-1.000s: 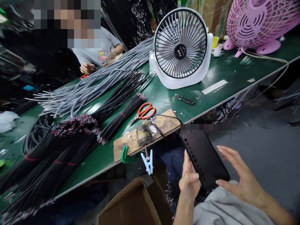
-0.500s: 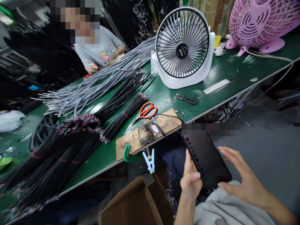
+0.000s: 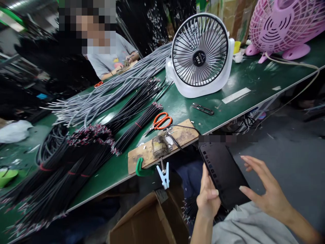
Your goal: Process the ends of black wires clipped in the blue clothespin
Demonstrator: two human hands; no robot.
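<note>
My left hand (image 3: 208,196) grips the lower left edge of a black phone (image 3: 223,174) held over my lap, its dark screen facing up. My right hand (image 3: 265,189) hovers at the phone's right side with fingers spread, the fingertips close to the screen's lower right corner. A grey cloth (image 3: 246,225) lies across my lap under both hands.
A green table (image 3: 182,106) holds bundles of black wires (image 3: 76,159), grey cables (image 3: 109,91), orange scissors (image 3: 159,121), snips (image 3: 201,108), a white fan (image 3: 200,54) and a pink fan (image 3: 284,23). A wooden board (image 3: 162,145) is clamped at the edge. A cardboard box (image 3: 149,220) stands below. Another person (image 3: 111,57) sits opposite.
The view has shifted slightly to the right and down. My right hand has moved a little lower along the phone's right edge. The left hand keeps its grip.
</note>
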